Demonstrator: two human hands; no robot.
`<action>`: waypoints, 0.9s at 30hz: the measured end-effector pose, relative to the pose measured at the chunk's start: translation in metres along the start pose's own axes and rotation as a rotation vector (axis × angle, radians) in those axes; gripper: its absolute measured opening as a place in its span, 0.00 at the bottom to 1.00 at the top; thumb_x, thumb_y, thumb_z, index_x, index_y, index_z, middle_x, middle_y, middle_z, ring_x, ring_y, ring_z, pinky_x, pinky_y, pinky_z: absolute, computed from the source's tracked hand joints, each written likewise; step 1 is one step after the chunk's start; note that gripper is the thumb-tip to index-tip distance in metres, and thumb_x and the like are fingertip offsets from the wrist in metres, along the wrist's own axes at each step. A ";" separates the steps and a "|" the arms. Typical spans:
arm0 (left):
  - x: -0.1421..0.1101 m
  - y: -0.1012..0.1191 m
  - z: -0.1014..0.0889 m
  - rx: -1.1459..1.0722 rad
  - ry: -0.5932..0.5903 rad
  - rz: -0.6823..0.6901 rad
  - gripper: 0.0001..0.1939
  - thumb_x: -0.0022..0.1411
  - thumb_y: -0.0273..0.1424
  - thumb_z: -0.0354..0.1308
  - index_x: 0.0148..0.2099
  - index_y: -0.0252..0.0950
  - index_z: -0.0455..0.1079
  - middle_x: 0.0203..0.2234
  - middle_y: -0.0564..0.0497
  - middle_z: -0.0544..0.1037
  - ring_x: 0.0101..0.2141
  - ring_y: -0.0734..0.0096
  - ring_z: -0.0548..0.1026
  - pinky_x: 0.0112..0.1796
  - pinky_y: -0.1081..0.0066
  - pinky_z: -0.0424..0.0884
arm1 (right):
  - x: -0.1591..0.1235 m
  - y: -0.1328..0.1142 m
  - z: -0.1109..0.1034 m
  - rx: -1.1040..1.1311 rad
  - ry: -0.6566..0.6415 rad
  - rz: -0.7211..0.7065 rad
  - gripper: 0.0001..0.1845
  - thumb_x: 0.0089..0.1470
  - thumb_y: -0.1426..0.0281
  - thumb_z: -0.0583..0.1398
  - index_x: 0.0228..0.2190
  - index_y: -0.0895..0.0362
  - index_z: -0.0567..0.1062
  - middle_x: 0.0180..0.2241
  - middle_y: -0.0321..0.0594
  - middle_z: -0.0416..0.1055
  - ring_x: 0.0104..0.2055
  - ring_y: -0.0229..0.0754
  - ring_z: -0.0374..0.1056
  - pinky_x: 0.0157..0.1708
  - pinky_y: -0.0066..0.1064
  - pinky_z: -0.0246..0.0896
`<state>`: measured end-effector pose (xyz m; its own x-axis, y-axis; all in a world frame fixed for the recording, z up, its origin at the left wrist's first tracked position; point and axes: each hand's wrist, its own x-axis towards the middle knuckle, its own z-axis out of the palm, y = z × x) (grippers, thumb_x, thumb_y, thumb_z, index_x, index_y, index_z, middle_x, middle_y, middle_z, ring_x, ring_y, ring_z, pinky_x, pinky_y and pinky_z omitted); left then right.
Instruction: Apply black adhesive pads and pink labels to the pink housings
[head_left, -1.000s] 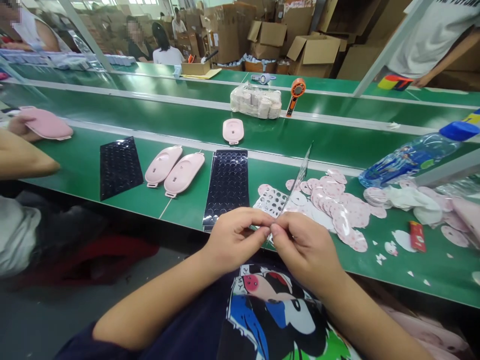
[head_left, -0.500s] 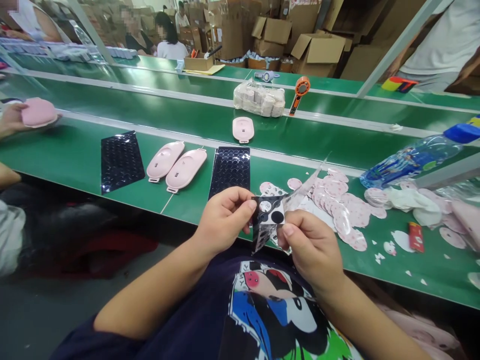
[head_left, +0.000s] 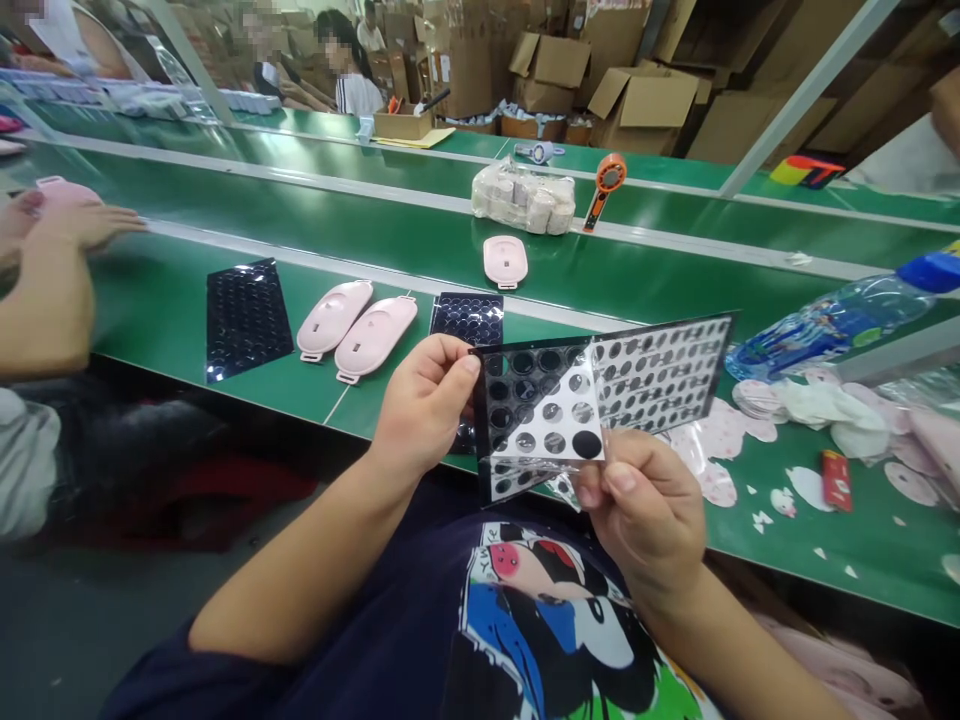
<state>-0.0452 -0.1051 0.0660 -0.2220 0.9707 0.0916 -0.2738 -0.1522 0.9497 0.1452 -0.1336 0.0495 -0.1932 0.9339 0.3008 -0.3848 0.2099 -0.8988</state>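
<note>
My left hand [head_left: 424,410] pinches the left edge of a black sheet of round stickers [head_left: 525,375] between thumb and fingers. My right hand [head_left: 649,505] is closed on the corner of a thin perforated layer [head_left: 660,375] that is folded back from the sheet. White backing shows in a triangle between them, and one solid black dot [head_left: 587,445] sits beside my right thumb. Behind the sheet lies another black sticker sheet [head_left: 469,320], partly hidden. Two pink plastic shells [head_left: 376,338] rest on the bench left of my left hand.
A further black sheet [head_left: 249,320] lies to the left. Pink round cutouts [head_left: 720,430], a water bottle [head_left: 825,320] and a red packet [head_left: 835,480] are at right. A bagged bundle [head_left: 523,195] and an orange fan [head_left: 604,192] stand behind. A co-worker's hands [head_left: 64,240] are at far left.
The sheet has opened out wide between my hands, with the perforated layer now spread to the right. My left hand moved slightly left and up. The co-worker's hands moved in over a pink part.
</note>
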 end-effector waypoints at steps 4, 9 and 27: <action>-0.004 0.002 0.003 -0.022 -0.028 -0.033 0.11 0.56 0.36 0.62 0.32 0.36 0.64 0.18 0.58 0.71 0.16 0.80 0.69 0.18 0.81 0.68 | 0.000 0.001 -0.002 -0.009 0.008 0.014 0.12 0.56 0.68 0.58 0.22 0.55 0.66 0.19 0.31 0.62 0.22 0.33 0.59 0.24 0.27 0.56; -0.003 0.000 0.004 -0.029 0.001 -0.042 0.12 0.55 0.36 0.63 0.32 0.35 0.64 0.18 0.58 0.69 0.16 0.82 0.67 0.17 0.81 0.67 | -0.001 0.000 -0.004 -0.015 -0.020 0.018 0.12 0.57 0.67 0.58 0.23 0.54 0.67 0.19 0.31 0.63 0.22 0.33 0.59 0.24 0.27 0.56; -0.021 0.008 0.010 0.004 -0.119 0.017 0.07 0.59 0.34 0.61 0.36 0.36 0.71 0.29 0.52 0.80 0.26 0.80 0.74 0.26 0.81 0.70 | 0.004 -0.006 -0.001 -0.047 -0.105 -0.055 0.10 0.60 0.70 0.54 0.27 0.54 0.68 0.27 0.34 0.59 0.30 0.37 0.55 0.31 0.32 0.52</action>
<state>-0.0334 -0.1244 0.0747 -0.1141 0.9832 0.1424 -0.2675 -0.1684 0.9487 0.1481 -0.1311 0.0555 -0.2671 0.8860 0.3791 -0.3551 0.2752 -0.8934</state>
